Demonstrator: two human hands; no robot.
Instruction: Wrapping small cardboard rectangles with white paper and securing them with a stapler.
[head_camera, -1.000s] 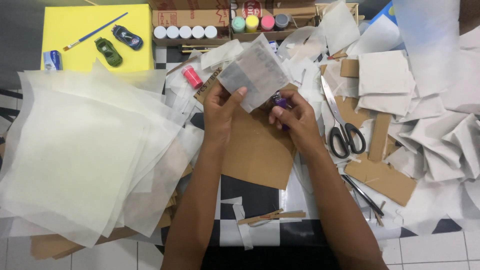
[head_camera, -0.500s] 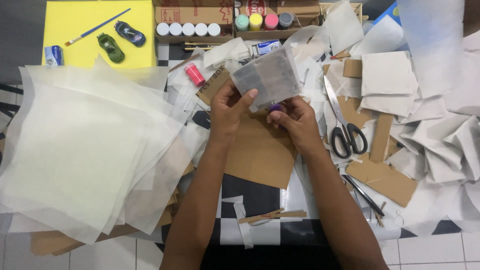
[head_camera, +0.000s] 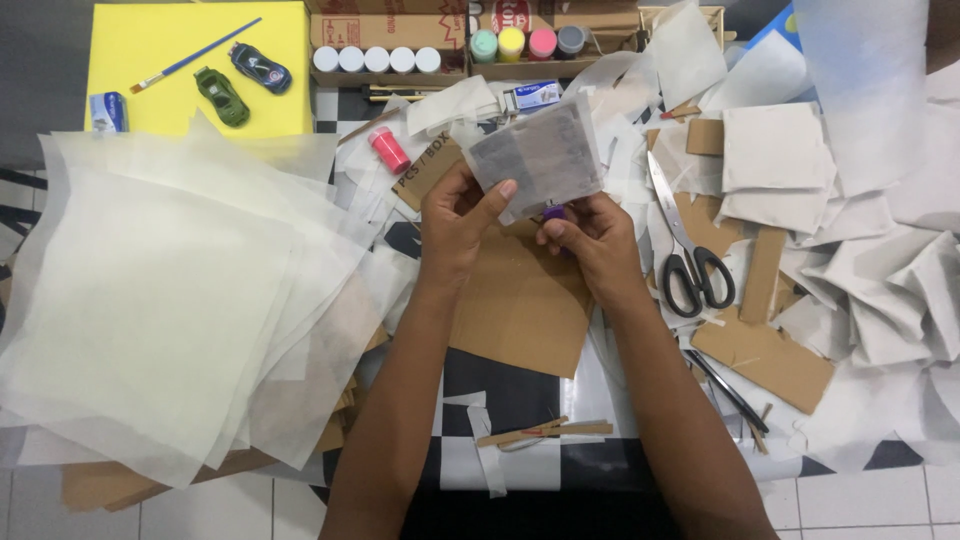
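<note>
Covering checkered table: paper sheets, cardboard

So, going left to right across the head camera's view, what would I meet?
Stack of translucent paper sheets → left hand → paper-wrapped grey piece → right hand → scissors → crumpled white paper.

Scissors right of hands, paper stack left

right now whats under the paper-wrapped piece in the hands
Under the paper-wrapped piece lies a brown cardboard sheet, partly hidden by the left hand and right hand. A small purple thing peeks out, mostly covered.
</note>
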